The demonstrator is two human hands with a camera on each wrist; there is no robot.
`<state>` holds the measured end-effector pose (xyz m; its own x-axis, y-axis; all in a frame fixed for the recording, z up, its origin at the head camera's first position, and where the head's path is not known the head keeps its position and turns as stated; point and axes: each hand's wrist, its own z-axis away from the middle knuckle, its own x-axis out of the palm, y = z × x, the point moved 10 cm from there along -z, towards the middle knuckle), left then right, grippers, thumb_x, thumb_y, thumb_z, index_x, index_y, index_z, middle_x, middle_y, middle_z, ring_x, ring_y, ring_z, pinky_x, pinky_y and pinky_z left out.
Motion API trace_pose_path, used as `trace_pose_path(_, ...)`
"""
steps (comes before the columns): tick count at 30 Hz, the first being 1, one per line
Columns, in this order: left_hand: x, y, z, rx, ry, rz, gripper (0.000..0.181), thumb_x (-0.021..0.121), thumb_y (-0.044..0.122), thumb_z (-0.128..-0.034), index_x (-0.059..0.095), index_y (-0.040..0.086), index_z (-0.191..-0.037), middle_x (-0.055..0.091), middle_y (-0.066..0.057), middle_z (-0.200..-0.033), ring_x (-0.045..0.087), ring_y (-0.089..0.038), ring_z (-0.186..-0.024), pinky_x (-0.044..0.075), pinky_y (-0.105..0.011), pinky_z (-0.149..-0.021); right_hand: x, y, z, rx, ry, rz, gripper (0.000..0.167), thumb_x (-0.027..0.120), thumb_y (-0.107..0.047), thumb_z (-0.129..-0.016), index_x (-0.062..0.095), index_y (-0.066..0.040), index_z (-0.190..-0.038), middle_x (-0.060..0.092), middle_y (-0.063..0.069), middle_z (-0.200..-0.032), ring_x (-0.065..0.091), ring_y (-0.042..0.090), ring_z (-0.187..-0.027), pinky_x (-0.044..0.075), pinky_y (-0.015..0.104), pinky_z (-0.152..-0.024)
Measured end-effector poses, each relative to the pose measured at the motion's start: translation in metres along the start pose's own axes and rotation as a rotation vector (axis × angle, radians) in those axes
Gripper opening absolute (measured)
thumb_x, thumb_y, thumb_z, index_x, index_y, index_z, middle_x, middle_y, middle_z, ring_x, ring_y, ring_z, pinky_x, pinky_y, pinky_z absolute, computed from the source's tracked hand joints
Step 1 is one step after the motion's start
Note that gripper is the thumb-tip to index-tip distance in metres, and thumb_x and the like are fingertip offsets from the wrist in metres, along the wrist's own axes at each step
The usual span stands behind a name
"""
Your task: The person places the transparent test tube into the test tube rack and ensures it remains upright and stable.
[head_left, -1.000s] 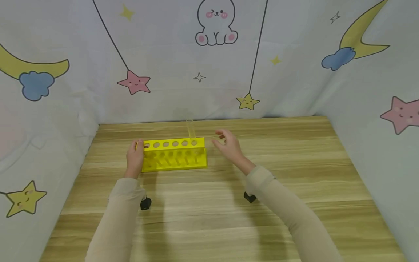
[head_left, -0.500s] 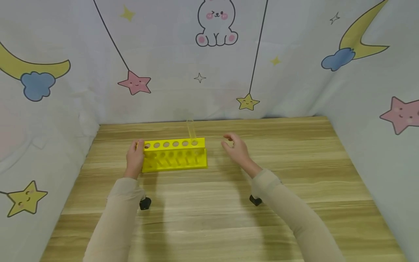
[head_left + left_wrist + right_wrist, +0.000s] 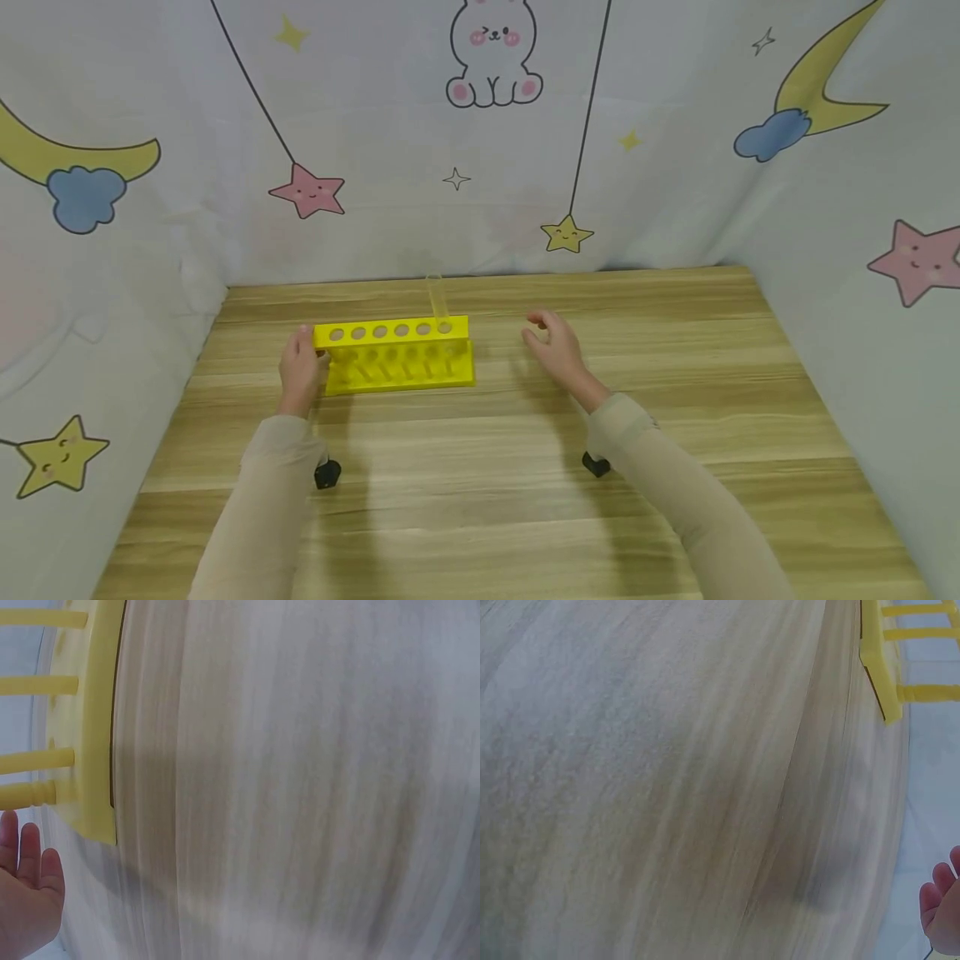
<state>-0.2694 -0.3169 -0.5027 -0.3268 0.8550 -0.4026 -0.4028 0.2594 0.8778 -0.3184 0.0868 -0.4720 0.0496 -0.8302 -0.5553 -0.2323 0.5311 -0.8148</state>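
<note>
A yellow test tube rack (image 3: 397,385) stands on the wooden table, with a row of several round holes along its top plate. One clear test tube (image 3: 437,297) sticks up from the hole at its right end. My left hand (image 3: 299,371) is at the rack's left end, fingers relaxed and not wrapped around it; in the left wrist view the fingertips lie close beside the rack's end, and I cannot tell whether they touch. My right hand (image 3: 558,346) hovers to the right of the rack, apart from it, fingers loosely bent and holding nothing.
The wooden table (image 3: 480,500) reaches back to a white cloth wall (image 3: 390,225) printed with stars, moons and a bear. Similar cloth stands along the left and right sides. A small black device (image 3: 327,474) sits under each wrist.
My left hand has let go of the rack's left end and shifted slightly left. The right hand has drawn away to the right. The rack and test tube stay in place.
</note>
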Motion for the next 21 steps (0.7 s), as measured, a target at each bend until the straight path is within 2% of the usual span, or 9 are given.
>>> trace_pose_path(10, -0.009, -0.002, -0.004, 0.052, 0.057, -0.051, 0.062, 0.014, 0.051, -0.0926, 0.041, 0.007, -0.128, 0.047, -0.015, -0.12, 0.044, -0.026, -0.106, 0.034, -0.038, -0.093, -0.005, 0.012, 0.003, 0.064, -0.017, 0.012, 0.034, 0.054, -0.022, -0.087, 0.053, 0.0, -0.113, 0.055, 0.012, -0.114, 0.046, 0.027, -0.106, 0.039, 0.042, -0.089)
trace_pose_path(16, -0.018, -0.002, 0.0, 0.086, 0.101, -0.073, 0.056, 0.019, 0.046, -0.0943, 0.043, 0.005, -0.123, 0.05, -0.017, -0.112, 0.047, -0.028, -0.105, 0.034, -0.039, -0.093, -0.012, 0.019, 0.007, 0.069, 0.001, 0.004, 0.034, 0.053, -0.021, -0.087, 0.052, 0.0, -0.114, 0.054, 0.013, -0.114, 0.046, 0.028, -0.107, 0.038, 0.043, -0.089)
trace_pose_path(21, -0.023, -0.007, 0.004, 0.07, 0.093, -0.074, 0.054, 0.021, 0.044, -0.0946, 0.042, 0.004, -0.124, 0.051, -0.017, -0.113, 0.046, -0.028, -0.109, 0.032, -0.04, -0.095, -0.018, 0.023, 0.01, 0.05, 0.014, 0.022, 0.033, 0.053, -0.02, -0.087, 0.052, 0.002, -0.112, 0.055, 0.014, -0.113, 0.046, 0.029, -0.105, 0.038, 0.044, -0.089)
